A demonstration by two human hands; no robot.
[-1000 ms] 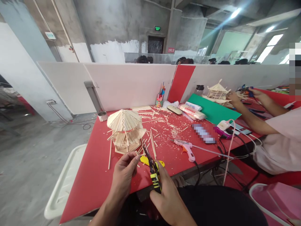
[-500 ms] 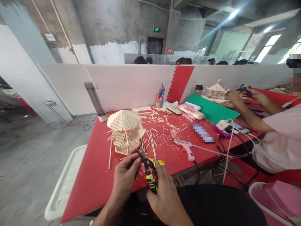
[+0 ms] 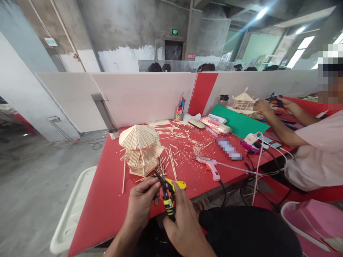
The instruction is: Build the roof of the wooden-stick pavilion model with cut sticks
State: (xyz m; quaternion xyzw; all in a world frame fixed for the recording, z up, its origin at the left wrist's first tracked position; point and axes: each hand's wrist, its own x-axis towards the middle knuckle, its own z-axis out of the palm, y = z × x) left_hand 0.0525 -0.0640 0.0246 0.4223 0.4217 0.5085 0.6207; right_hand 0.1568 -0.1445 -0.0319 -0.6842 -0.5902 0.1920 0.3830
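Note:
My right hand is closed round a pair of yellow-and-black handled snips, whose dark blades point up and away from me, slightly parted. Close to the blade tips, the thumb and fingers of my left hand are pinched together; whatever sits between them is too small to make out. Just beyond both hands stands a small pavilion model built of thin wooden sticks, with a pointed roof. A yellow tool, partly hidden by my right hand and the snips, lies on the red tabletop.
Loose sticks and shavings are strewn right of the model. A pink glue gun, its cord over the table edge, lies farther right. Bagged sticks, a green board and a pen holder stand behind. A co-worker's arms work at right.
The view has shifted a little, so the scene sits slightly farther left. Both hands keep their hold, with the snips still by my left fingertips.

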